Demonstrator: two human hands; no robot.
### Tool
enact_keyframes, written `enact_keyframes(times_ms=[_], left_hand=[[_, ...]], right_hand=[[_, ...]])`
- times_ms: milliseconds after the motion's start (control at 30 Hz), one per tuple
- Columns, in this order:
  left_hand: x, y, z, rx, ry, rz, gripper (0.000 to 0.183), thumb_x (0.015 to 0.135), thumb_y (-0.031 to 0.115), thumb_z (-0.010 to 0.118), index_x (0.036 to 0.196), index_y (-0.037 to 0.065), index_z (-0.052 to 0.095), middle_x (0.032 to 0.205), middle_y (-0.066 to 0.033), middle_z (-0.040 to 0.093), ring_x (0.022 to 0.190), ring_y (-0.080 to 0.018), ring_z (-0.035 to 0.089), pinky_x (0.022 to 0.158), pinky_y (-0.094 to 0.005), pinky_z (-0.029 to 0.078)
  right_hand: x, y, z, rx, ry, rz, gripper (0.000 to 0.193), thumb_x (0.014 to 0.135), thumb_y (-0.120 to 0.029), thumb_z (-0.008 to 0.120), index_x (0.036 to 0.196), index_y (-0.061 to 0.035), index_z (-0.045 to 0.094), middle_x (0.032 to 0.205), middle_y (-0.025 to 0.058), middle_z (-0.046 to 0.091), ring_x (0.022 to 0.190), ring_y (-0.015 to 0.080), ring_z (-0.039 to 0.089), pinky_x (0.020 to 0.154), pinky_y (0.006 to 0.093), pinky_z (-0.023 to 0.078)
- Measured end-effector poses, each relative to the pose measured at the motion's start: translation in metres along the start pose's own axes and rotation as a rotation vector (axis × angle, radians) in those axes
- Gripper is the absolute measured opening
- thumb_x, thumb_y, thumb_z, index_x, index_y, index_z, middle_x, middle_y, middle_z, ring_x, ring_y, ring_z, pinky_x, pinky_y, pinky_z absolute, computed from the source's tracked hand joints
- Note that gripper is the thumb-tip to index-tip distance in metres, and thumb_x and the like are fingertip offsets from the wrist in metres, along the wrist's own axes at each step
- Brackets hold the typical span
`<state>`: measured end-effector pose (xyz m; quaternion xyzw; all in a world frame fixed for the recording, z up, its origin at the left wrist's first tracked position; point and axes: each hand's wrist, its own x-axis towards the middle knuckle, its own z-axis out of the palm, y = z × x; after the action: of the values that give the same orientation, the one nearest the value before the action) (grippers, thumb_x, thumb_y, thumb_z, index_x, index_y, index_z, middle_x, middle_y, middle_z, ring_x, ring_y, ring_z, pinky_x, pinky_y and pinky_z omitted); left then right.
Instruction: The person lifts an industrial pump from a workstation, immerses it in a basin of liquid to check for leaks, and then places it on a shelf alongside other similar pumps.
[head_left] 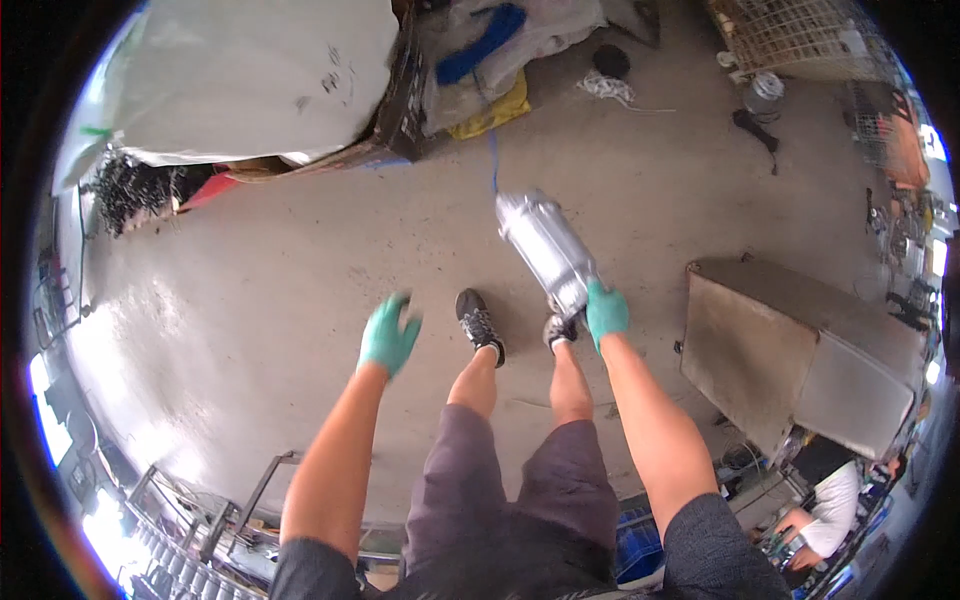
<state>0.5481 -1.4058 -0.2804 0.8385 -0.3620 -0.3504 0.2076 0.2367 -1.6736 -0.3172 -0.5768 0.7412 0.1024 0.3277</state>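
My right hand (607, 311), in a green glove, is closed around the near end of a long silver metal part (548, 250), rounded and ridged like a housing or canister. I cannot make out its exact kind. It slants away to the far left above the floor, just beyond my right shoe (560, 329). My left hand (389, 336), also gloved in green, hangs in the air left of my left shoe (480, 322). Its thumb and fingers are apart and nothing is in them.
A large white-covered box (250, 80) stands far left, with black shreds (140, 190) beside it. On the right is a big metal bin (750, 340); near it a co-worker in a white sleeve (833, 508) bends over. A wire cage (800, 40) stands far right. Metal frames (225, 520) line the near left.
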Motion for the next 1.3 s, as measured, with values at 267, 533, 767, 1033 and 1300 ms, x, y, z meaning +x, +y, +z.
enact_keyframes(times_ms=[267, 533, 767, 1033, 1300], left_hand=[[-0.406, -0.114, 0.128, 0.012, -0.450, -0.912, 0.040, 0.090, 0.029, 0.070, 0.119, 0.001, 0.067, 0.115, -0.0209, 0.073, 0.108, -0.0382, 0.069, 0.094, -0.0448, 0.055], [-0.504, -0.064, 0.193, -0.435, -0.349, -1.180, 0.033, 0.093, 0.020, 0.071, 0.120, 0.001, 0.068, 0.109, -0.0129, 0.076, 0.102, -0.0224, 0.073, 0.091, -0.0329, 0.055], [-0.449, -0.056, 0.192, -0.557, -0.187, -1.240, 0.030, 0.097, 0.009, 0.066, 0.126, -0.001, 0.063, 0.116, -0.0120, 0.072, 0.109, -0.0201, 0.067, 0.097, -0.0326, 0.051], [-0.388, -0.001, 0.136, -0.618, -0.100, -1.257, 0.030, 0.100, 0.015, 0.063, 0.125, -0.001, 0.065, 0.116, -0.0135, 0.072, 0.105, -0.0225, 0.067, 0.095, -0.0351, 0.052], [-0.532, 0.202, 0.146, -0.561, 0.072, -1.365, 0.029, 0.093, 0.022, 0.068, 0.114, 0.001, 0.072, 0.108, -0.0169, 0.075, 0.093, -0.0251, 0.070, 0.085, -0.0369, 0.055]], right_hand=[[0.224, -0.083, 0.163, 0.247, 0.027, -0.074, 0.062, 0.094, -0.057, 0.059, 0.102, 0.0044, 0.069, 0.085, 0.0176, 0.071, 0.072, 0.0274, 0.067, 0.063, 0.0429, 0.051], [0.298, -0.062, 0.214, 0.802, -0.258, 0.103, 0.035, 0.102, -0.044, 0.056, 0.110, -0.0120, 0.065, 0.091, 0.0048, 0.069, 0.071, 0.0183, 0.066, 0.052, 0.0351, 0.056], [0.347, -0.039, 0.224, 0.658, -0.438, 0.230, 0.059, 0.099, -0.063, 0.054, 0.130, -0.0129, 0.060, 0.109, 0.0079, 0.069, 0.090, 0.0230, 0.069, 0.076, 0.0444, 0.062], [0.255, 0.062, 0.095, -0.380, -0.509, -0.312, 0.052, 0.098, -0.052, 0.054, 0.109, -0.0045, 0.071, 0.113, 0.0270, 0.068, 0.103, 0.0408, 0.069, 0.091, 0.0490, 0.052], [0.091, 0.031, -0.097, -0.814, -0.793, -0.525, 0.047, 0.099, -0.045, 0.056, 0.121, -0.0050, 0.070, 0.123, 0.0218, 0.069, 0.116, 0.0409, 0.064, 0.099, 0.0478, 0.051]])
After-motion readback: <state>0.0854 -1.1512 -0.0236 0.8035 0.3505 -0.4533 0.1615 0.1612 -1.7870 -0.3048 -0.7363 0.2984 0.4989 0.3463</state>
